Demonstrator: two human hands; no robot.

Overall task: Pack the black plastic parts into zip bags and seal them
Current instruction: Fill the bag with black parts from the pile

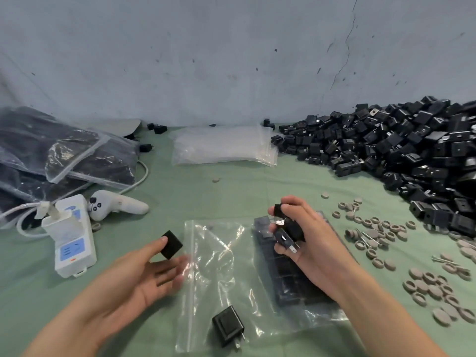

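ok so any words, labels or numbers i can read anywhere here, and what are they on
No text is readable.
white power strip: blue and orange markings, too blurred to read.
white controller: button symbols, too small to read.
black plastic parts and zip bags: no print visible.

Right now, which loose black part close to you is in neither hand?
The pronged black part lying at the near end of the clear zip bag; the left hand holds a cube, the right hand a handful.

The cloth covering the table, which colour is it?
The cloth is pale green; it shows best in the head view.
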